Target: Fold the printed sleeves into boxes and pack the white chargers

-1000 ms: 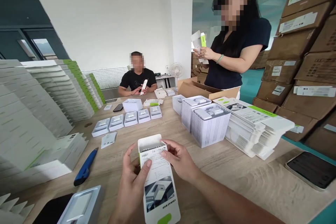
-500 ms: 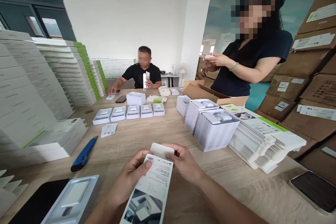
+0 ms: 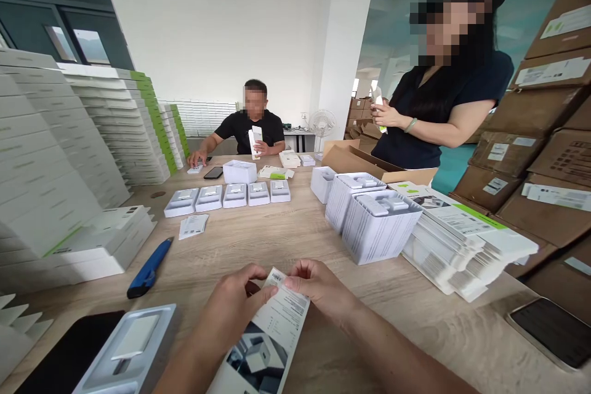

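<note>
A slim white printed box (image 3: 272, 335) with a photo of a small device on its face lies tilted between my hands at the bottom middle. My left hand (image 3: 237, 301) grips its far left edge, thumb on the printed face. At the far right corner, my right hand (image 3: 318, 292) pinches the box end between thumb and bent fingers. The end flap is hidden behind my fingers. Left of my forearm sits a white tray (image 3: 157, 332) holding a flat white piece.
A blue utility knife (image 3: 150, 268) lies left. White box stacks (image 3: 41, 154) rise behind it. Stacked trays (image 3: 381, 228) and flattened printed boxes (image 3: 462, 234) stand right, near a phone (image 3: 551, 329). Filled trays (image 3: 235, 195) line the middle. One co-worker (image 3: 253, 123) sits opposite; another (image 3: 438, 92) stands right.
The white end flap that stood up from the box is now folded down out of sight, and my hands have drawn closer together. The standing co-worker now holds a small white-and-green box.
</note>
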Action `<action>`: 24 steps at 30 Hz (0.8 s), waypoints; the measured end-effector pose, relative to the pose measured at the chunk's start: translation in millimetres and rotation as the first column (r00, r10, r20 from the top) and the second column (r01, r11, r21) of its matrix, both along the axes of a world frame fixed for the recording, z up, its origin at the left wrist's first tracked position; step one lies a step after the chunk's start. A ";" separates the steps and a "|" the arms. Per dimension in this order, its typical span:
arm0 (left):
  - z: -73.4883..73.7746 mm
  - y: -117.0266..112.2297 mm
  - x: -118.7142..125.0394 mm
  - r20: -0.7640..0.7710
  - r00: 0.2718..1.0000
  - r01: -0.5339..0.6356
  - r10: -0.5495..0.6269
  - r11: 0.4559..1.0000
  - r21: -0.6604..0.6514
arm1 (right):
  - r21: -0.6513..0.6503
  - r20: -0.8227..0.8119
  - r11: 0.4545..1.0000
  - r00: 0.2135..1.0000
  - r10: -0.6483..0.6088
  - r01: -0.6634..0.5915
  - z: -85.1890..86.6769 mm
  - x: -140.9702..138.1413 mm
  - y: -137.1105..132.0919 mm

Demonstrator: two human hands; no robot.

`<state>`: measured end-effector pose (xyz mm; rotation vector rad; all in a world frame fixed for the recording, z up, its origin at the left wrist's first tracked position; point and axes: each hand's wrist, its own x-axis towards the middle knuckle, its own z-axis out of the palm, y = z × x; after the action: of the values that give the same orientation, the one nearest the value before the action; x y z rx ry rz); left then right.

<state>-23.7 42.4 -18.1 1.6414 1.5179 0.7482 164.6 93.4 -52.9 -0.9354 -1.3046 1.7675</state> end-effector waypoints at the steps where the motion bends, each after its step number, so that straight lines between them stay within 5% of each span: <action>1: 1.4 -3.1 6.7 -0.194 0.979 -0.046 0.056 0.998 0.052 | -0.010 -0.017 0.999 0.999 -0.047 0.047 0.5 -1.3 0.2; 4: -5.1 -12.8 30.6 -0.556 0.809 -0.063 0.190 0.969 0.238 | -0.008 -0.062 0.988 0.986 -0.154 0.154 3.0 -3.6 1.0; 8: -21.9 -19.2 49.4 -0.639 0.728 -0.042 0.249 0.946 0.321 | 0.048 -0.051 0.983 0.984 -0.173 0.175 4.1 -1.1 3.2; 19: -26.7 -21.4 44.7 -0.610 0.738 -0.006 0.289 0.907 0.422 | 0.159 0.055 0.970 0.980 -0.194 0.183 7.7 6.5 7.3; 24: -31.4 -18.8 38.0 -0.582 0.766 -0.007 0.272 0.910 0.415 | 0.259 0.114 0.965 0.990 -0.078 0.046 12.5 15.2 8.9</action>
<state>14.3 23.6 -49.5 2.2556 2.0840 0.6334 179.8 102.3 -40.4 -0.9385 -1.5236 1.4697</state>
